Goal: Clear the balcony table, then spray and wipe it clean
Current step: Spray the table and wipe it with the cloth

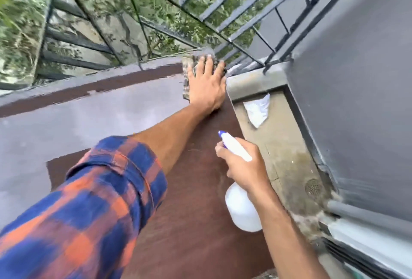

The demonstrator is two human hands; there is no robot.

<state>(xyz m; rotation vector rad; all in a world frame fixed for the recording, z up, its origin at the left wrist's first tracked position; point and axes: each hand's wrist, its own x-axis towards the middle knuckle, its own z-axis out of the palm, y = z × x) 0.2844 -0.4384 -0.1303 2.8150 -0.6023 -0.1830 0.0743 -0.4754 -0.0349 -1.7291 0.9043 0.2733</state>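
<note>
Left of the left hand [206, 87], the table [78, 122] runs wide and bare, and its far edge sits close against the one dark metal railing [89, 44], with greenery beyond the bars. That stretch carries a pale grey sheen; whether it is wet or dusty I cannot tell. Nearer the arms the top shows dark brown.

The left arm, in one rolled plaid sleeve [89, 200], reaches to the table's far right corner. There the left hand lies flat, fingers straight and spread, pressing one patterned cloth [187, 64] onto the surface. The cloth pokes out past the fingertips and along the hand's left side, right at the corner.

Nearer than that hand and to its right, the right hand [245, 167] curls round the neck of one white spray bottle [242, 207], held above the table's right edge with its blue-tipped nozzle aimed towards the left hand.

Right of both hands the table ends and a narrow strip of concrete floor [285, 156] lies below, hemmed by a grey wall [356, 78]. On it sit one white scrap [257, 109] and one round drain [314, 187].
</note>
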